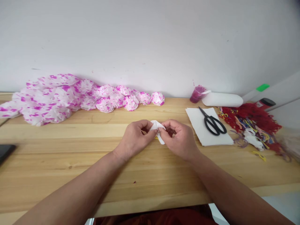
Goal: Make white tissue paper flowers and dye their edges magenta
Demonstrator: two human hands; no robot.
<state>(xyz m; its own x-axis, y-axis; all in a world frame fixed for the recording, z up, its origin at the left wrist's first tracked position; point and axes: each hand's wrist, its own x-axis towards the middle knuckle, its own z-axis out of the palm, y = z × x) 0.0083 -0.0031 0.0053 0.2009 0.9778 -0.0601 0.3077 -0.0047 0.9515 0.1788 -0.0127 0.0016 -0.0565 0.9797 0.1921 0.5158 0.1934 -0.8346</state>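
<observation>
My left hand (pixel 134 137) and my right hand (pixel 179 137) meet at the middle of the wooden table (pixel 70 156). Both pinch a small folded piece of white tissue paper (pixel 157 126) between their fingertips, just above the tabletop. A bit of yellow shows under the paper, too small to name. To the right lies a stack of white tissue sheets (pixel 201 131) with black scissors (pixel 213 123) on top.
A row of white-and-pink paper flowers (pixel 70 98) runs along the back wall at the left. A pink cup (pixel 197 93) and a white bottle (pixel 222 99) lie at the back right. A heap of red and mixed-colour ties (pixel 253 122) sits far right. A dark object (pixel 6 151) is at the left edge.
</observation>
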